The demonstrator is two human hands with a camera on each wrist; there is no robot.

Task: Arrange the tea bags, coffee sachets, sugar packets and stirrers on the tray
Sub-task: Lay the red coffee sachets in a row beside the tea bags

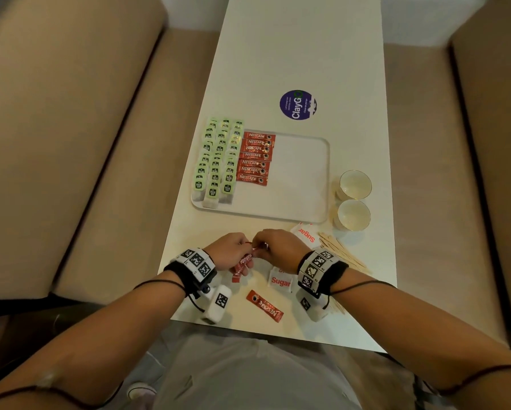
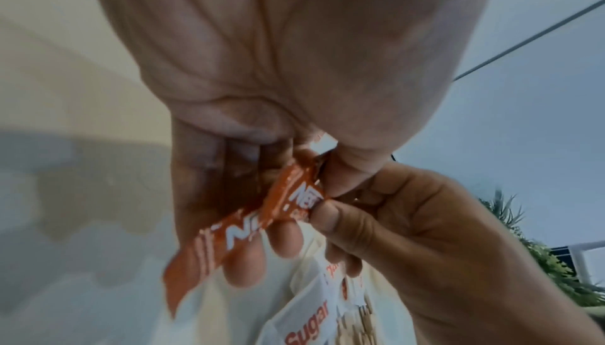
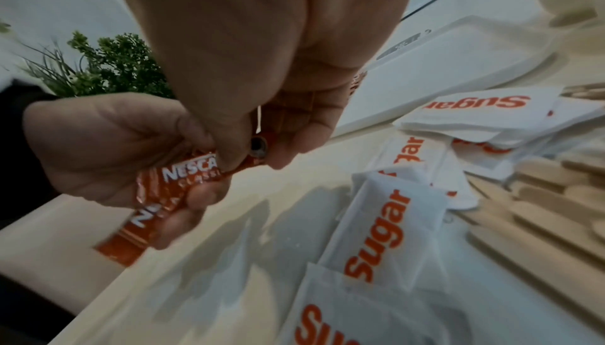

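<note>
Coffee sachets are held above the near part of the table, short of the tray: a small red bundle is gripped in the curled fingers of the left hand, while one sachet end is pinched between thumb and fingertips of the right hand. This two-handed hold is judged to serve for squaring the sachets or drawing one out of the bundle before placement. On the tray, the tea bags are laid in overlapping columns along the left side, and a column of red sachets is stacked just beside them; the right part of the tray is left bare, presumably reserved for the remaining item types. One further sachet lies loose near the table's front edge. Sugar packets and wooden stirrers are piled off the tray on the right, not yet sorted. Two cups stand just beside the tray's right rim. The number of sachets in the bundle cannot be established, since they are covered by the fingers and blurred in both wrist views. Part of the sugar pile is hidden under the right wrist, and the lower tea bags are overlapped.
</note>
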